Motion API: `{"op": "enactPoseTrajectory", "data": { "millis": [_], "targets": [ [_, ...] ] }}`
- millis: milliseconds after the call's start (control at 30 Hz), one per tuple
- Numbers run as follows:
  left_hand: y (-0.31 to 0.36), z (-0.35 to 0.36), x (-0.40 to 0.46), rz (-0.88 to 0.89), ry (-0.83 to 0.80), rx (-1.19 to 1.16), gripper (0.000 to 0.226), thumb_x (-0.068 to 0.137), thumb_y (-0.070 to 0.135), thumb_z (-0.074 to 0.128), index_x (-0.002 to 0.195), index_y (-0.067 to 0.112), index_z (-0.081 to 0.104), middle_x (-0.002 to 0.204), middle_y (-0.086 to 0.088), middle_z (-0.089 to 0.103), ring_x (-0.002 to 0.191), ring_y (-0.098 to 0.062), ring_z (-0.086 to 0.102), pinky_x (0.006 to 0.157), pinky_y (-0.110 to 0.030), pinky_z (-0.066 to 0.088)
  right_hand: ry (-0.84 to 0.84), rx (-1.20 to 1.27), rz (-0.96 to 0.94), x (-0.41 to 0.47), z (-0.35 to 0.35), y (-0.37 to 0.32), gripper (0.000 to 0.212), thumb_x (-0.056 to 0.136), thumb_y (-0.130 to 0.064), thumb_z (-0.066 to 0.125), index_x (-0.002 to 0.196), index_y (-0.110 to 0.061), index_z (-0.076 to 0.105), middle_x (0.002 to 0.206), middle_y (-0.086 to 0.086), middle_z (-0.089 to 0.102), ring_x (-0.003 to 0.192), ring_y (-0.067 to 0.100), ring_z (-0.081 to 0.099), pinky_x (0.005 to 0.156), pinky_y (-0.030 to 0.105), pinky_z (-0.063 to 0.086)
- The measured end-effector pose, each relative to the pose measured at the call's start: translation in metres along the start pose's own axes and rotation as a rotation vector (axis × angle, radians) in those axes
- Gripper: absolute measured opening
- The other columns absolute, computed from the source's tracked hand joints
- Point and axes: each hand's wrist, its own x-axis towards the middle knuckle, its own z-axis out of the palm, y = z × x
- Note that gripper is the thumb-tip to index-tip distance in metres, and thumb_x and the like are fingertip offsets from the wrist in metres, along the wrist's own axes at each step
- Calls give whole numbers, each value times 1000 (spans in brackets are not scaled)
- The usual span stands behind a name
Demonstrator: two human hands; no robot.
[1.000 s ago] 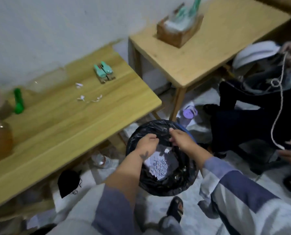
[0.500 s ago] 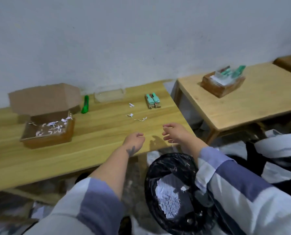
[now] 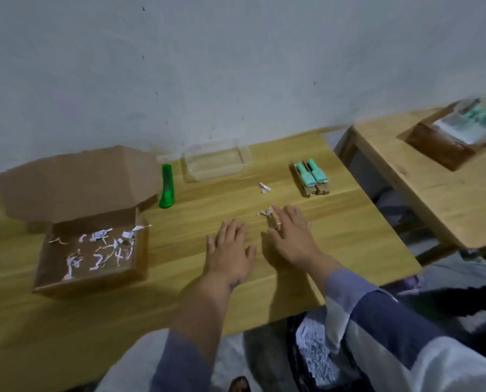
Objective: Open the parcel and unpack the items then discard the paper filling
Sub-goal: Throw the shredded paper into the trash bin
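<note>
The open cardboard parcel box [image 3: 90, 281] sits at the left of the wooden table [image 3: 335, 250], with a few white paper shreds [image 3: 100, 250] left inside. Two teal-capped items [image 3: 314, 176] lie on a small card at the table's right. My left hand [image 3: 230, 250] rests flat and open on the table. My right hand [image 3: 291, 236] is open beside it, fingertips touching a few loose shreds [image 3: 265, 213]. Another scrap [image 3: 264, 188] lies further back. The black-lined bin [image 3: 315, 357] holding discarded paper filling stands under the table's front edge.
A green utility knife [image 3: 166, 190] lies next to the box flap. A clear plastic tray [image 3: 216, 162] stands at the wall. A second wooden table [image 3: 445, 193] at the right carries another box with teal items [image 3: 456, 137]. Dark clothing [image 3: 462, 301] is at lower right.
The view swung up from the bin to the table. Both hands rose from the bin's rim and moved forward onto the table, spreading flat near the loose shreds.
</note>
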Motion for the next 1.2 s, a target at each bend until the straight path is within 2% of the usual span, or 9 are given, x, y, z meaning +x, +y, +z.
{"op": "enactPoseTrajectory", "data": {
  "millis": [100,267,533,767,867,933,1000,1067,1200],
  "targets": [
    [-3,13,-1,55,101,102,60,97,50,20,152,29,6,162,6,-5,148,-17,-12,117,-51,-7,11,-236,-47,17,21,3,64,96,-44,33,151,-23,5,160,12,-4,148,30,-8,117,53,-1],
    [-5,19,-1,70,197,115,66,91,51,14,152,27,14,162,5,4,149,-17,-6,117,-52,-5,58,-270,-147,73,17,-11,61,97,-40,35,150,-23,12,161,10,-5,147,34,-4,117,53,5],
    [-2,18,-2,48,171,118,66,91,52,14,152,28,9,162,5,-3,149,-17,-11,117,-53,-7,93,-281,-295,68,12,-3,43,96,-31,41,135,-12,46,146,10,42,139,30,30,117,41,23],
    [-1,19,-3,41,178,142,66,90,51,13,152,28,10,162,4,1,149,-18,-7,118,-53,-2,113,-281,-354,4,10,28,50,91,-33,31,126,-8,56,136,16,53,131,34,45,110,42,36],
    [-1,20,-3,37,185,147,63,94,49,21,152,28,11,162,4,2,149,-17,-6,118,-54,-1,134,-268,-344,-14,14,37,44,88,-13,38,128,-6,55,138,18,52,132,35,44,110,43,35],
    [-1,20,-4,40,196,149,62,94,49,23,152,27,12,162,4,4,149,-18,-4,118,-54,0,179,-247,-343,-20,13,40,43,80,2,54,121,-5,62,130,18,59,123,35,53,103,44,45],
    [-1,21,-4,45,208,149,62,95,48,24,152,27,13,162,4,5,149,-18,-3,118,-53,0,236,-241,-356,-20,10,43,33,72,5,65,102,-5,72,108,14,71,98,34,64,80,40,58],
    [-2,22,-4,49,219,147,62,95,48,25,152,27,14,162,3,6,149,-18,-2,119,-53,1,247,-222,-338,-17,8,47,24,67,3,68,88,-6,75,90,10,74,81,31,65,67,36,59],
    [-2,22,-3,47,229,146,62,94,47,26,152,27,15,162,4,6,149,-17,-2,119,-53,1,301,-73,-199,-1,0,38,21,71,5,63,83,-6,76,87,12,75,84,33,66,74,38,57]
  ]
}}
